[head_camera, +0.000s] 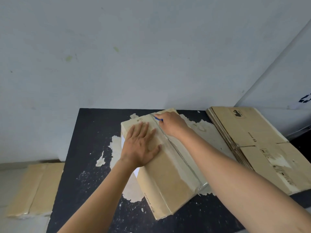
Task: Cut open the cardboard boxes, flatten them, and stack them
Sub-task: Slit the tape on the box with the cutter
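Observation:
A closed cardboard box (170,180) lies on the black table (87,132), its top seam covered with clear tape running from near to far. My left hand (141,145) lies flat, fingers spread, on the box's left top flap. My right hand (171,123) grips a blue-handled cutter (159,118) at the far end of the taped seam; the blade is hidden. A stack of flattened boxes (255,145) lies on the table to the right.
A wall rises just behind the table. On the floor at the left lies another cardboard box (35,187). The tabletop is worn, with pale torn patches (116,148) around the box. A white panel (286,76) leans at the right.

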